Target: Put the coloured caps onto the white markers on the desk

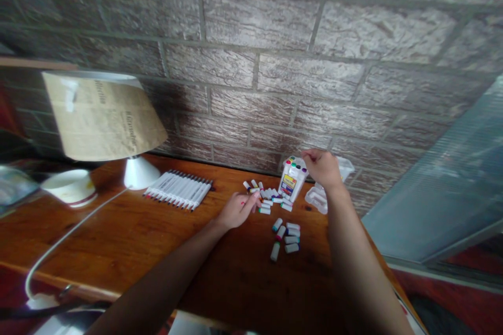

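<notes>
My left hand (239,209) is low over the table beside a cluster of short white markers with coloured ends (267,203). Its thumb and fingers are drawn together at the cluster's left side; whatever may be between them is unclear. A white plastic box (291,182) with a yellow label stands upright behind the cluster, with several coloured ends showing at its top. Just right of the box's opening, my right hand (323,166) is raised with its fingers curled in a pinch. What those fingertips hold, if anything, cannot be made out.
More short markers (292,239) lie nearer me. Long white markers (178,189) form a row at left. Beyond them are a lamp (141,171), its cable (74,227) and a paper bowl (73,188). A clear plastic lid (316,198) sits beneath my right arm; a brick wall stands behind.
</notes>
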{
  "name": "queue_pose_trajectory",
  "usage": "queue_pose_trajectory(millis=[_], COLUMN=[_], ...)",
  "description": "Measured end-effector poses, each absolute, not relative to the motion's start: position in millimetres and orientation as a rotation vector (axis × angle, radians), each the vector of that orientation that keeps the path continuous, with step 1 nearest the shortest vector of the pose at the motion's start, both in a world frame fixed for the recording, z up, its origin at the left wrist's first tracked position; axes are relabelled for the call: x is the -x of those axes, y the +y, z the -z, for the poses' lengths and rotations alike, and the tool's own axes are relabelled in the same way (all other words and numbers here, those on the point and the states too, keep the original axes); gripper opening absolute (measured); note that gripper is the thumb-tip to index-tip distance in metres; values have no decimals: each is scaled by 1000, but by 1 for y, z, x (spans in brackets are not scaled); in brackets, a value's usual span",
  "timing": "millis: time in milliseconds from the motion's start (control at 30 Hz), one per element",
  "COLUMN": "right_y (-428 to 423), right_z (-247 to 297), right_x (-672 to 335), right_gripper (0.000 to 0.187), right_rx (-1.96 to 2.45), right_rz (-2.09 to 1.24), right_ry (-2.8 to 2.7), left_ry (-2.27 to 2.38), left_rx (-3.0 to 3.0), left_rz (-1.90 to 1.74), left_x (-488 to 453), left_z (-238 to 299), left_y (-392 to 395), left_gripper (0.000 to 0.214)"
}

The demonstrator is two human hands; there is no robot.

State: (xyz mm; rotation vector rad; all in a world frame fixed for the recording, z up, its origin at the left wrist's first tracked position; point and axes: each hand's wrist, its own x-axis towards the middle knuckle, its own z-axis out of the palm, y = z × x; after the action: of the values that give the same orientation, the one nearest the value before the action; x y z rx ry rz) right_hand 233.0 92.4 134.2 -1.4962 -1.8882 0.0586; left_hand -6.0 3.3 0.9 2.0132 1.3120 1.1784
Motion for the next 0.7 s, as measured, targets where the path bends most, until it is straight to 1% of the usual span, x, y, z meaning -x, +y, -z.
queue_pose_trajectory(millis=[200,267,300,367,433,567,700], right_y=[73,59,50,32,16,2,3], right_z=[-150,-149,-144,-123,-93,-39,-23], right_x=[-221,-213,-209,-199,-188,-166,-154], right_gripper=[26,30,35,45,50,50,48], right_rx=[1305,1220,1176,1111,1046,848,868], right_rz=[-36,-65,-92,-200,-290,-419,-449], right_ry=[-1820,-1813,-1828,-1837,-1842,-2129,-2076], left_ry=[1301,1300,1300,1294,1277,1249,1245], left_rx=[-2003,-2002,-2001,-2004,-2032,-2160,-2186], left_rz=[-1188,-1191,-1192,-1184,-1167,-1166,-1200], left_x=[6,5,4,3,3,6,11], left_z=[0,-1,-1,-2,-1,1,4], left_y=[4,4,4,3,3,7,11], left_gripper=[65,65,65,64,64,63,56])
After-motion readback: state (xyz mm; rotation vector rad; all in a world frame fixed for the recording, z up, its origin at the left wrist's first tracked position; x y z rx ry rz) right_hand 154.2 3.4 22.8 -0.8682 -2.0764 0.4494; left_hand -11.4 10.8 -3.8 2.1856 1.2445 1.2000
